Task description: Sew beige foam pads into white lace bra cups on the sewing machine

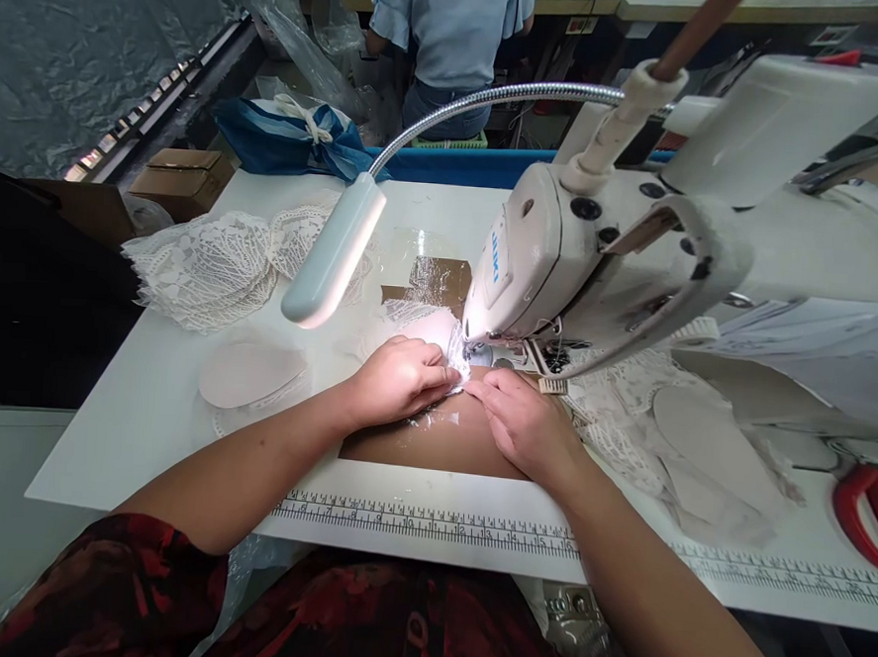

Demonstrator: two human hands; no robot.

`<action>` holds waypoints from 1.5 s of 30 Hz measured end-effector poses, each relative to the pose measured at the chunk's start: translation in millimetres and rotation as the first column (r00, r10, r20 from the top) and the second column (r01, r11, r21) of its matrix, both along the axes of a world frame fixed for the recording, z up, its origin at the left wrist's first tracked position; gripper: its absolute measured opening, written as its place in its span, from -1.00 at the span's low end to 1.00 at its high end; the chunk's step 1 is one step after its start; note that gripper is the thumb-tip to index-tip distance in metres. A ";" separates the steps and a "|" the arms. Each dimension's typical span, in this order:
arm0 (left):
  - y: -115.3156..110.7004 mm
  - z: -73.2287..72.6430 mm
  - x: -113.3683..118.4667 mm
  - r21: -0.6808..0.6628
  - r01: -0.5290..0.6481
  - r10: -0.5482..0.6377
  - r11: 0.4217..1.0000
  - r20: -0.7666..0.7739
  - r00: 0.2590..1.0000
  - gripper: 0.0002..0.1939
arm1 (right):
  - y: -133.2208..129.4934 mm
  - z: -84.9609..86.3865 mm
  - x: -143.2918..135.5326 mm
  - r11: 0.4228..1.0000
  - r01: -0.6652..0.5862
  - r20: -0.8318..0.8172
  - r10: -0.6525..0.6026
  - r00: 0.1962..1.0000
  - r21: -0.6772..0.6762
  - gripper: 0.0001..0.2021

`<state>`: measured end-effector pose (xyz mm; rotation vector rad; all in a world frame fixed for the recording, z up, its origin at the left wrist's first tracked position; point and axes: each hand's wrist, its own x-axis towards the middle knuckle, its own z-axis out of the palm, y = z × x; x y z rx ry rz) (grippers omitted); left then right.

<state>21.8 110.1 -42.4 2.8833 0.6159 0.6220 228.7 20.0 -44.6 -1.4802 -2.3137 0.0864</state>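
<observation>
A white lace-edged fabric piece [433, 326] lies under the needle area of the sewing machine [527, 250]. My left hand [404, 378] rests on its near side, with fingers closed on the lace edge. Just right of it, my right hand [521, 418] pinches the same edge close to the presser foot, thumb and forefinger together. The fingertips of both hands nearly meet in front of the needle. Beneath them is a brown board [402, 443] with clear tape on it. The needle itself is too small to make out.
Stacked lace pieces [201, 264] and an oval pad [250, 374] lie left. More lace and pads [689, 433] lie right, near red-handled scissors [866, 513]. A lamp [336, 248] hangs over the table. A measuring tape [427, 526] runs along the front edge. Another person [457, 32] sits beyond.
</observation>
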 end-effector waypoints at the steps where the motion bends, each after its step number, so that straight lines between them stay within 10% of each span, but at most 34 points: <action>1: -0.3 0.1 0.3 0.028 -0.001 0.002 1.000 -0.005 1.000 -0.66 | -0.1 -0.1 0.0 1.000 0.004 0.004 -0.004 1.000 -0.005 -0.64; 45: 2.9 3.7 -0.4 -0.026 0.067 -0.069 0.997 -0.056 0.996 -0.65 | -0.9 -0.7 -1.2 0.999 0.048 0.023 -0.047 0.999 -0.022 -0.64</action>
